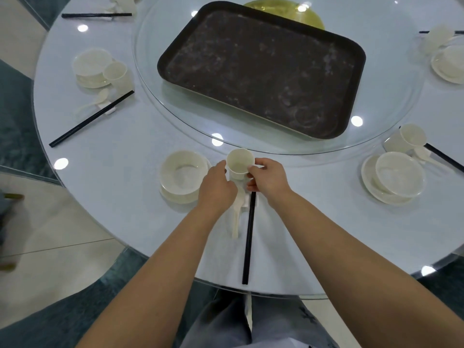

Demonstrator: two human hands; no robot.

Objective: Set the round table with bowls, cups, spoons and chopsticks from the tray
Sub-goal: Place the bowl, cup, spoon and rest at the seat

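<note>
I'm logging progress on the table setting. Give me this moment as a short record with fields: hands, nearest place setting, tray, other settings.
left hand: left hand holds the cup from its left side
right hand: right hand pinches the cup's right side
nearest setting: bowl on a saucer left of the cup; spoon and chopsticks lie below the hands
tray: tray sits on the glass turntable, nothing on it
other settings: at least two more complete sets, left and right
</note>
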